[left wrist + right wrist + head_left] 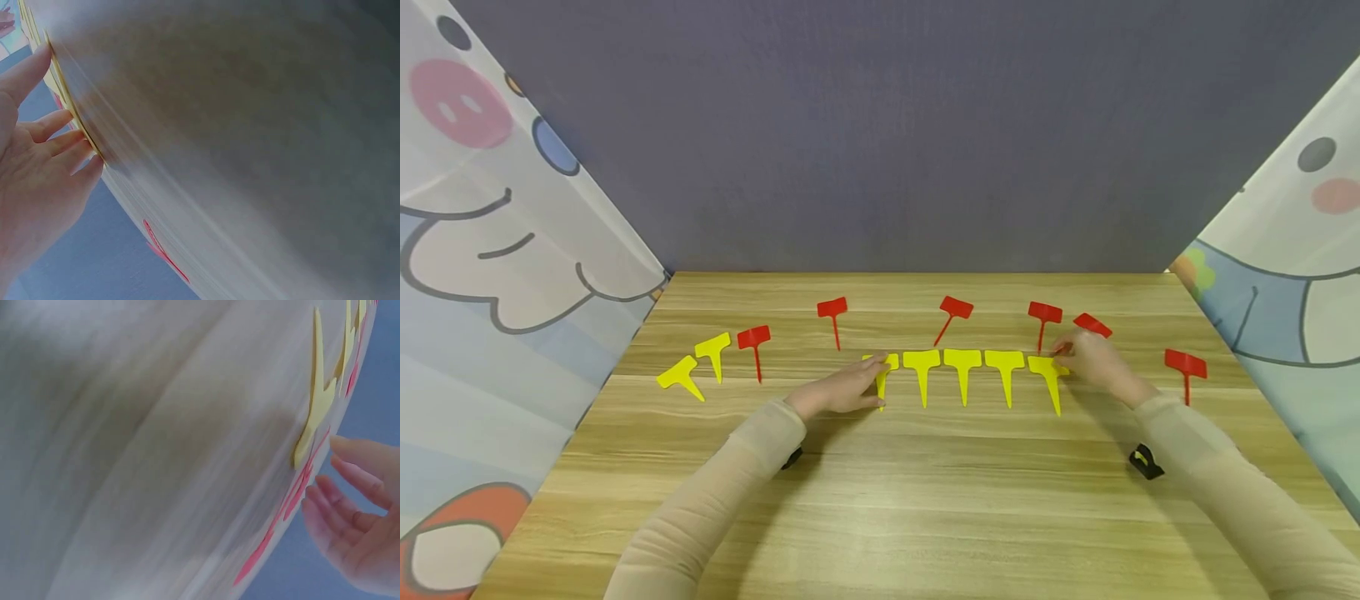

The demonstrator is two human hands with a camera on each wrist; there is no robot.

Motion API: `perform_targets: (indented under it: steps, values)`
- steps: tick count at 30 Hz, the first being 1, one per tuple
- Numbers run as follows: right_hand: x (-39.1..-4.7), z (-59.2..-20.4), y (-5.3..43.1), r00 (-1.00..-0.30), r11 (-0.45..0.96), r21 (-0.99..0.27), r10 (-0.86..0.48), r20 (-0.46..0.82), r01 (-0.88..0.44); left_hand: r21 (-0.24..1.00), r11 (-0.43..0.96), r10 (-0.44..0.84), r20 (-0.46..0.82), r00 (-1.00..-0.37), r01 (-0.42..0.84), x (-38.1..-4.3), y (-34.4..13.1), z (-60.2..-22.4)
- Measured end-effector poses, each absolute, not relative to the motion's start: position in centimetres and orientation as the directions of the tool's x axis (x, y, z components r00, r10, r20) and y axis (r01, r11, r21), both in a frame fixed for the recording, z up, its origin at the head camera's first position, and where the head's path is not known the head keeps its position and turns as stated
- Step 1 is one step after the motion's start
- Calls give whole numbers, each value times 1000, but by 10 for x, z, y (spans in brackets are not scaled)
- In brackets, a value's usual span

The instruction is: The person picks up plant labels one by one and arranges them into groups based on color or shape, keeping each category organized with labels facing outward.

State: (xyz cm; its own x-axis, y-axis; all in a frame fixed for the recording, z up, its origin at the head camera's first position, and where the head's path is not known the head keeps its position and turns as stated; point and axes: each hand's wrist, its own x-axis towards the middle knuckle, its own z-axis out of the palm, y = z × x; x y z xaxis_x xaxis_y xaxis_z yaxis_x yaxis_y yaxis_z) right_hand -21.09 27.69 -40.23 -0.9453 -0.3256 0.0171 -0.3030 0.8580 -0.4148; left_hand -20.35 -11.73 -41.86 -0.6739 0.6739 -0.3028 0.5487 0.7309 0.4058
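Several yellow T-shaped plant labels (964, 360) lie in a row, stems toward me. At the row's left end, my left hand (844, 390) rests on a yellow plant label (891, 362) and partly covers it. In the left wrist view, the spread thumb and fingers (57, 142) touch that label's edge. My right hand (1093, 362) is beside the head of the rightmost yellow plant label (1049, 367). The right wrist view shows its fingers (328, 515) relaxed and slightly bent, holding nothing, near the yellow label (320, 403) and some red labels (299, 490).
Red plant labels (957, 307) lie scattered behind the row, one (1185, 362) at the far right. Two more yellow labels (681, 373) lie at the left beside a red label (754, 337). A small black object (1146, 462) sits near my right forearm. A grey panel (917, 150) bounds the wooden table's back.
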Motion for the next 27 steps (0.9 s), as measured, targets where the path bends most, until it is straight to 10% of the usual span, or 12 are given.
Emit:
perform_targets:
  steps: [27]
  values:
    - [-182,-401,289,-816,754,-381,-579,2,-535,380,740,668,-313,-675,555,-204,-116,-417]
